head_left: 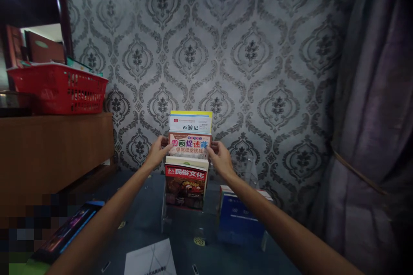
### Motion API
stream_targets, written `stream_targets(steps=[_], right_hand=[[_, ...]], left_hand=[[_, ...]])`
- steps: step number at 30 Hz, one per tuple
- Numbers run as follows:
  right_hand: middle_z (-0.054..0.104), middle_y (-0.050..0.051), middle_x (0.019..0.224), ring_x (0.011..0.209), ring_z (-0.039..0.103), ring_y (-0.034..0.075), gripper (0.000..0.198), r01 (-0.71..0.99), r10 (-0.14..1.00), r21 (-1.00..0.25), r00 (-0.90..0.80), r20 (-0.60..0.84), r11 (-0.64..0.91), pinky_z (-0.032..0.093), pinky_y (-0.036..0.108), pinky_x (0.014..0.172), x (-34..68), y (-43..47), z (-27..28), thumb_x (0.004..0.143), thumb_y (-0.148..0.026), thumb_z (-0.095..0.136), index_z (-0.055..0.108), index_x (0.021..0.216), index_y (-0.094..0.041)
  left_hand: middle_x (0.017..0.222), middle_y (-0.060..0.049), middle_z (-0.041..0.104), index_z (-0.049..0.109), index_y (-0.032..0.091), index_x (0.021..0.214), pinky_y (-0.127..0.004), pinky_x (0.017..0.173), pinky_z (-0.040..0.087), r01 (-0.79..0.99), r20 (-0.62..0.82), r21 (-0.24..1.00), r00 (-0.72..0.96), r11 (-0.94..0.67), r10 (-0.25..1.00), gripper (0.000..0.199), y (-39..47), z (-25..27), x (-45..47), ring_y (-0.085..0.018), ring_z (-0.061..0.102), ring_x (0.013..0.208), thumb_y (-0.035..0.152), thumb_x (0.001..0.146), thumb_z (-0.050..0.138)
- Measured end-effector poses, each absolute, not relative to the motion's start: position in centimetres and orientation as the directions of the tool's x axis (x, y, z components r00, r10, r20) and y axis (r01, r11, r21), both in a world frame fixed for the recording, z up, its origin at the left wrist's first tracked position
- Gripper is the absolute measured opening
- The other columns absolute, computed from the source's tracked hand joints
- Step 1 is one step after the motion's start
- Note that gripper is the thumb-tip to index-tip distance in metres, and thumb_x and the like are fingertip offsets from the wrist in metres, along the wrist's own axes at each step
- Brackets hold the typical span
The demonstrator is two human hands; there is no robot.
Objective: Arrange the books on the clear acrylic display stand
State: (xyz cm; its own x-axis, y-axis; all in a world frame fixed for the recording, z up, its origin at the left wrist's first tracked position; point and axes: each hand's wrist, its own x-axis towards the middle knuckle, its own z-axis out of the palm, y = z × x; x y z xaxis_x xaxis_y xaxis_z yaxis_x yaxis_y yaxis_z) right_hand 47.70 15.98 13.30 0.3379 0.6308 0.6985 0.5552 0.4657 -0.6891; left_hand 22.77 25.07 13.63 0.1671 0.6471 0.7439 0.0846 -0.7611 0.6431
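A picture book (190,144) with a colourful title stands upright in a clear tiered stand (163,217). My left hand (158,152) grips its left edge between thumb and fingers. On the opposite edge, my right hand (222,157) pinches it the same way. Behind it rise a white book (190,123) and a yellow-edged one (191,112). Lower down, in front, a red-topped book (186,187) leans in the stand, with a cream-edged book (187,162) just behind. The picture book's lower part is hidden by these front books.
Blue books (241,217) stand in a clear holder at right, partly behind my right forearm. A white booklet (150,260) lies on the dark tabletop (142,210). At left are a dark, colourful flat item (69,234) and a red basket (58,88) on a wooden cabinet (54,150).
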Motion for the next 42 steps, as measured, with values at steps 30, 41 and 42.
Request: stream_targets(steps=[30,41,42], right_hand=[[0.073,0.007,0.083,0.076,0.065,0.024,0.052,0.582,0.637,-0.676,0.319,0.702,0.453,0.049,0.033,0.068,46.8,15.5,13.5,0.079,-0.070,0.051,0.062,0.090,-0.021],[0.073,0.008,0.079,0.073,0.065,0.023,0.057,0.571,0.675,-0.694,0.301,0.674,0.439,0.049,0.032,0.064,47.1,15.8,13.4,0.077,-0.075,0.050,0.063,0.078,-0.020],[0.074,0.008,0.081,0.075,0.065,0.024,0.058,0.572,0.674,-0.694,0.302,0.674,0.437,0.049,0.033,0.065,47.1,15.6,13.4,0.077,-0.075,0.050,0.065,0.081,-0.019]], left_hand=[[0.070,-0.001,0.059,0.051,0.019,0.069,-0.027,0.065,0.042,0.105,0.685,0.674,0.283,-0.731,0.672,0.052,26.0,14.0,23.2,-0.017,0.052,0.070,0.067,0.086,0.042],[0.066,0.002,0.055,0.049,0.020,0.071,-0.025,0.060,0.041,0.073,0.681,0.686,0.285,-0.724,0.674,0.047,25.5,13.8,23.3,-0.015,0.051,0.064,0.064,0.087,0.043],[0.066,0.002,0.054,0.049,0.020,0.071,-0.025,0.060,0.040,0.078,0.686,0.681,0.280,-0.728,0.672,0.046,25.4,13.8,23.2,-0.014,0.050,0.064,0.062,0.088,0.044]])
